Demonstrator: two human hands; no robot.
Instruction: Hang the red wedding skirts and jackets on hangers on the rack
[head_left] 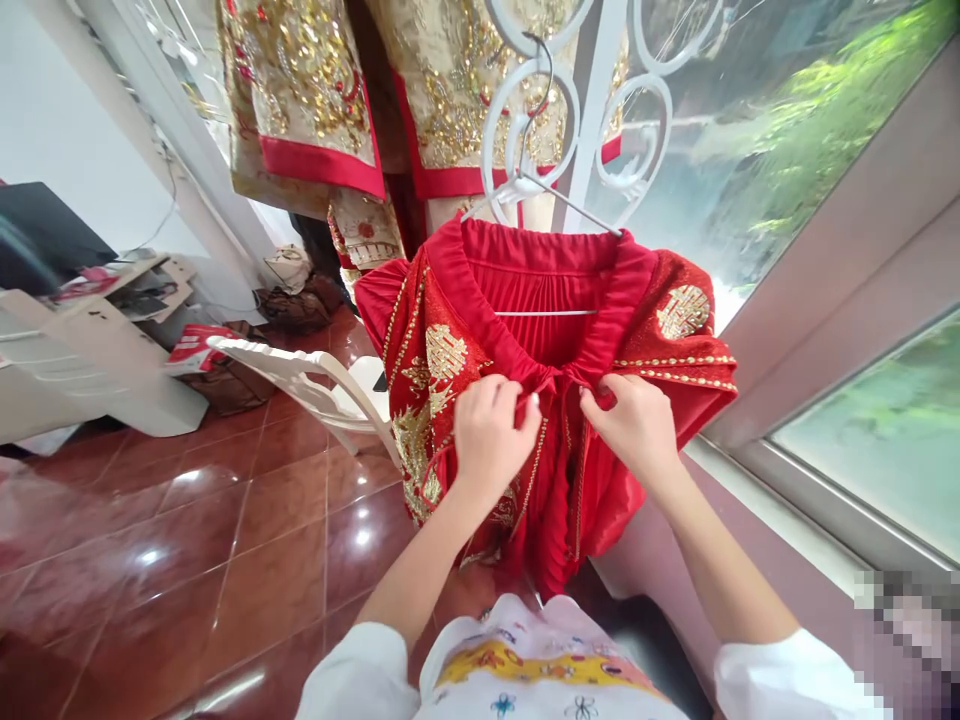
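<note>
A red garment with gold embroidery (442,360) hangs open on a white hanger (540,190), hooked to a white metal grille (600,110) before the window. My left hand (491,430) is closed, pinching the garment's left front edge at the collar. My right hand (637,425) is closed on the right front edge. Both hands meet at the red ties at the middle of the opening (559,385).
Another gold and red embroidered robe (322,100) hangs behind. A white plastic chair (300,375) stands at the left on the shiny brown tile floor (187,560). A white desk with a dark screen (45,240) is far left. The window sill (772,510) runs along the right.
</note>
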